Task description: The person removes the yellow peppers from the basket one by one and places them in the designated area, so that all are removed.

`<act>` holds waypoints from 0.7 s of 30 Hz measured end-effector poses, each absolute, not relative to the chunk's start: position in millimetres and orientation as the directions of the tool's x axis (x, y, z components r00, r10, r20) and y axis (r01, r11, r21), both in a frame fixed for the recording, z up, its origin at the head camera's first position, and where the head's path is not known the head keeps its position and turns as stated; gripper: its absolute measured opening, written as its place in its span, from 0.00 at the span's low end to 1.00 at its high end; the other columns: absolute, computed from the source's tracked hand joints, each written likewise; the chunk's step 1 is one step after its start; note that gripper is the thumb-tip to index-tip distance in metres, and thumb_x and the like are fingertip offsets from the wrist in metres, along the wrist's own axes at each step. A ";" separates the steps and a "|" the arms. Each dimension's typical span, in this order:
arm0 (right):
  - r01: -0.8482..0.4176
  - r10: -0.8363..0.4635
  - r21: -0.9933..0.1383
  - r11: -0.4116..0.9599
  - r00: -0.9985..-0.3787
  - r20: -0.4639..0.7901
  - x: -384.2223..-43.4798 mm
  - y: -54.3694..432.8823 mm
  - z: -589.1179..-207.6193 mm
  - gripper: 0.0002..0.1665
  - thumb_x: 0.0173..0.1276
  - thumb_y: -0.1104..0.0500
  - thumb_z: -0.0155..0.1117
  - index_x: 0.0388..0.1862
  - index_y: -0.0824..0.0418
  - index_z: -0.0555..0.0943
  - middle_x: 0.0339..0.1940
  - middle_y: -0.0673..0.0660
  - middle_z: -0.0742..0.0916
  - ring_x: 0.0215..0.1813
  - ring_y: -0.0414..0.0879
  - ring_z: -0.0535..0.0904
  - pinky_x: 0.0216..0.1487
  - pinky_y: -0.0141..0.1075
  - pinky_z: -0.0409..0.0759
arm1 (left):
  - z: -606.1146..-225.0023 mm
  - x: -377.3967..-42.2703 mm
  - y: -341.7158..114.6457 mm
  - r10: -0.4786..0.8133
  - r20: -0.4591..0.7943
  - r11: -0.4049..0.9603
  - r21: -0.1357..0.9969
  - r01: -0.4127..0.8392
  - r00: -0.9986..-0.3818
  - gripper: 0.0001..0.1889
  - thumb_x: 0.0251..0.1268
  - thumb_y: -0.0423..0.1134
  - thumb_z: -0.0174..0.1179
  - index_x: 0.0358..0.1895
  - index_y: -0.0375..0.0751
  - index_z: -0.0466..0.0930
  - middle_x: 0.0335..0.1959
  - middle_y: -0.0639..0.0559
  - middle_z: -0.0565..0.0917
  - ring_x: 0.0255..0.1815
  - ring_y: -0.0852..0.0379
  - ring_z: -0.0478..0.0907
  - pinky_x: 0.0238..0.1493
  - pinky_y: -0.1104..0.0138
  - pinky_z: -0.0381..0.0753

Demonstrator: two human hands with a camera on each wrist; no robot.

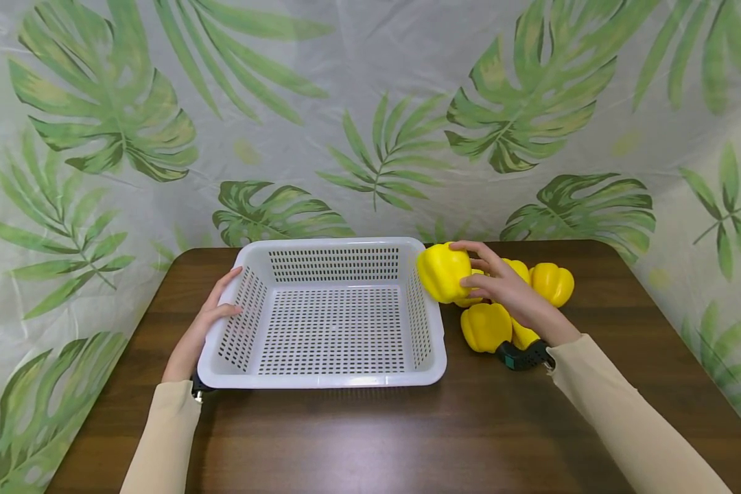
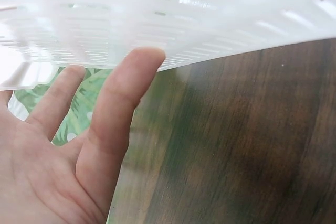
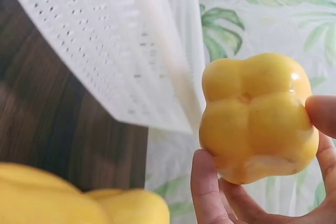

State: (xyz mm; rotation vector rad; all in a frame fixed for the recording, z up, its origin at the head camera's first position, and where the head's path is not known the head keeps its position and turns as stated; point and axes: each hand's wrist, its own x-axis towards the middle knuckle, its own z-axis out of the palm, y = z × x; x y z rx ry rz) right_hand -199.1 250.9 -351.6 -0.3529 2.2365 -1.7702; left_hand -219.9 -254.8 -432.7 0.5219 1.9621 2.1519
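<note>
My left hand holds the left side of a white plastic basket, its thumb over the rim. In the left wrist view, the thumb and a finger meet the basket's slotted wall. Just above the basket's right rim, my right hand grips a yellow bell pepper between thumb and fingers. The right wrist view shows this pepper's lobed bottom, its fingertips around the sides. Under and behind the right hand lie several other yellow bell peppers.
Basket and peppers are on a dark brown wooden table. Behind it hangs a white cloth with green leaf prints. A black wrist device shows under the right wrist. One yellow pepper lies furthest right.
</note>
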 end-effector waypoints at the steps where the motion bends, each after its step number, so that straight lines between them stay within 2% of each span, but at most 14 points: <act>1: -0.025 -0.345 -0.973 0.231 -0.937 -0.058 -197.9 254.2 -352.0 0.32 0.70 0.60 0.58 0.71 0.49 0.61 0.72 0.59 0.59 0.65 0.59 0.62 0.54 0.52 0.74 | -432.6 -219.8 -254.7 0.365 0.131 -0.111 0.989 0.097 -0.922 0.39 0.62 0.22 0.40 0.75 0.58 0.50 0.72 0.33 0.43 0.60 0.51 0.64 0.48 0.63 0.77; 7: -0.020 -0.325 -0.968 0.252 -0.943 -0.065 -190.8 273.0 -354.5 0.31 0.72 0.61 0.54 0.70 0.47 0.61 0.73 0.57 0.56 0.64 0.59 0.60 0.50 0.42 0.75 | -433.1 -220.4 -254.8 0.363 0.134 -0.106 0.989 0.102 -0.922 0.40 0.61 0.22 0.40 0.75 0.59 0.50 0.72 0.31 0.42 0.60 0.52 0.65 0.48 0.62 0.78; 14: -0.036 -0.325 -0.966 0.256 -0.944 -0.051 -182.8 293.5 -358.6 0.31 0.72 0.61 0.54 0.72 0.47 0.59 0.77 0.55 0.49 0.73 0.61 0.43 0.51 0.38 0.73 | -434.3 -220.6 -255.0 0.367 0.139 -0.118 0.988 0.102 -0.920 0.40 0.61 0.22 0.40 0.75 0.61 0.52 0.72 0.31 0.41 0.60 0.50 0.64 0.47 0.61 0.78; 19: -0.042 -0.320 -0.966 0.256 -0.946 -0.044 -176.9 307.7 -361.6 0.32 0.73 0.60 0.53 0.72 0.47 0.57 0.76 0.59 0.49 0.72 0.61 0.46 0.49 0.33 0.74 | -433.7 -220.4 -254.0 0.366 0.132 -0.112 0.989 0.098 -0.921 0.40 0.61 0.22 0.40 0.75 0.60 0.51 0.73 0.30 0.41 0.61 0.49 0.64 0.47 0.61 0.78; 21: -0.041 -0.312 -0.966 0.255 -0.949 -0.042 -174.8 313.0 -363.3 0.31 0.74 0.60 0.52 0.72 0.46 0.57 0.75 0.61 0.51 0.69 0.59 0.52 0.49 0.32 0.74 | -433.2 -220.3 -253.9 0.364 0.127 -0.106 0.990 0.094 -0.923 0.40 0.61 0.22 0.40 0.75 0.59 0.50 0.73 0.30 0.41 0.61 0.48 0.64 0.47 0.61 0.78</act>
